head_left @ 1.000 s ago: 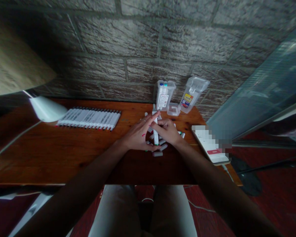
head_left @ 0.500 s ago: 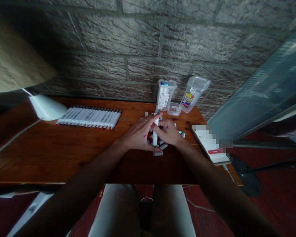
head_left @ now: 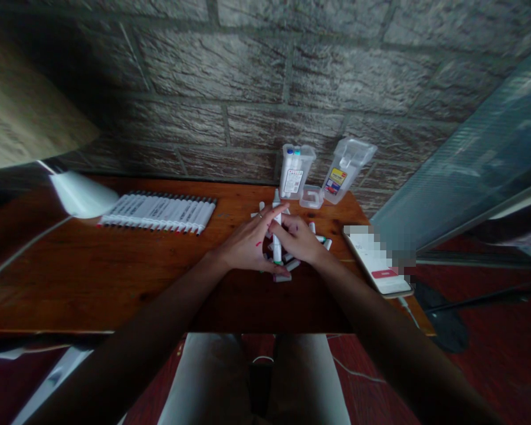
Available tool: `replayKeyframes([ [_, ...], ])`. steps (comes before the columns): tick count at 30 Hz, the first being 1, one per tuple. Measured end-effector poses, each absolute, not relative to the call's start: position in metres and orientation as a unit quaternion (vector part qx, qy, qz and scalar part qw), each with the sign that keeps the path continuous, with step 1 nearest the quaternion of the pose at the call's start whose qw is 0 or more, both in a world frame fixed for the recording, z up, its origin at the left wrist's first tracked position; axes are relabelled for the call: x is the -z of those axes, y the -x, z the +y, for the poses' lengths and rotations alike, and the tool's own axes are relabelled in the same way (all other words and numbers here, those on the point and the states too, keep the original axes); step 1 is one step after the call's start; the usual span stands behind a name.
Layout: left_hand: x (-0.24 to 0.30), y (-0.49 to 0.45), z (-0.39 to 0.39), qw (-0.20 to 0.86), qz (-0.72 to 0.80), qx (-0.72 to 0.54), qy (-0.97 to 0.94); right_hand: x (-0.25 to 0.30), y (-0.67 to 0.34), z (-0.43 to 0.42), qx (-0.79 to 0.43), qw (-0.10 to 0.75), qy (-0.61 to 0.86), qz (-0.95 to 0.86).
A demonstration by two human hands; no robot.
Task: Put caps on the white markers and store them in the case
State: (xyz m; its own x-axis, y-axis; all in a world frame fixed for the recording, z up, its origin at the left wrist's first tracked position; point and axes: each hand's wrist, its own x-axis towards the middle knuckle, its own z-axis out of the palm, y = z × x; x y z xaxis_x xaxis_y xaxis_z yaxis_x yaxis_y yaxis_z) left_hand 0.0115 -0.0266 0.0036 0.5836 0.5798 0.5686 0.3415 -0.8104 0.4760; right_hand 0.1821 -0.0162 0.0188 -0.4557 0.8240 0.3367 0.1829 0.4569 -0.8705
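Note:
A white marker (head_left: 278, 249) with a green ring at its lower end and a greyish tip at the top stands nearly upright between my hands. My right hand (head_left: 298, 236) is closed around it, thumb across the barrel. My left hand (head_left: 248, 239), with red ink marks on its skin, is spread in a C shape to the left of the marker. Its index finger crosses near the marker's upper part, and its thumb lies by the lower end. Beneath both hands is a loose pile of white caps and markers (head_left: 293, 265), partly hidden by the fingers.
White markers (head_left: 159, 212) lie in a neat row at left, beside a lamp base (head_left: 82, 195). Behind my hands stand a clear case (head_left: 295, 177) holding markers, a second clear case (head_left: 343, 171) and a small clear lid (head_left: 311, 197). A phone (head_left: 378, 262) rests at the right edge.
Both hands hold almost the same pose around the marker. The view has shifted very slightly; nothing has been put down or picked up.

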Motion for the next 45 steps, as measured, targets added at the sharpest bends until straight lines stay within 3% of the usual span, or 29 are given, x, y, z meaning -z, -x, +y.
replayKeyframes([
  [10,-0.003,-0.016,-0.029,0.161,0.265,-0.395,-0.865,-0.017,-0.180,-0.016,-0.469,0.394,0.345,-0.711],
  [45,-0.004,-0.014,-0.031,0.108,0.263,-0.426,-0.859,-0.017,-0.171,-0.021,-0.493,0.404,0.332,-0.695],
])
